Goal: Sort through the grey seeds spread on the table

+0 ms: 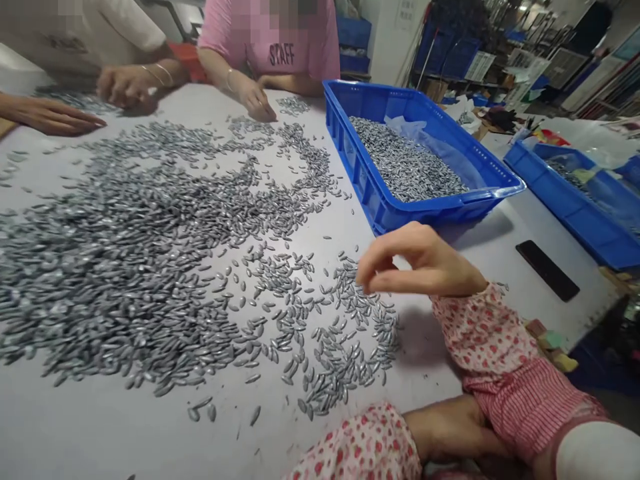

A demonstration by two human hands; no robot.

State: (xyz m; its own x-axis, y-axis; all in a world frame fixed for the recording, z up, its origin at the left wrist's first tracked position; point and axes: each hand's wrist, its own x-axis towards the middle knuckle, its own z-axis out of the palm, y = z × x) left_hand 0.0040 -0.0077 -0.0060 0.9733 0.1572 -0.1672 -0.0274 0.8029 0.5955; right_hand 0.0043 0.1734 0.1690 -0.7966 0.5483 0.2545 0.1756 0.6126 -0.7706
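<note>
Seeds of grey metal, small oval pieces (150,267), lie spread in a broad heap across the white bench (100,427), thinning to a loose scatter just below my right hand (420,263). That hand hovers above the near edge of the scatter, thumb and forefinger drawn close together in a narrow pinch; whether a piece sits in that grip I cannot tell. My left hand (450,430) rests low at the bench edge with its fingers loosely curled and nothing visible in it, well apart from the pieces. Beyond my right hand stands a blue crate (370,193) holding more of the same pieces over a plastic liner. A black phone (547,270) lies on the bench to its right, and a second blue crate (575,207) sits further right. Across the bench, other people's hands (125,85) rest among the pieces
</note>
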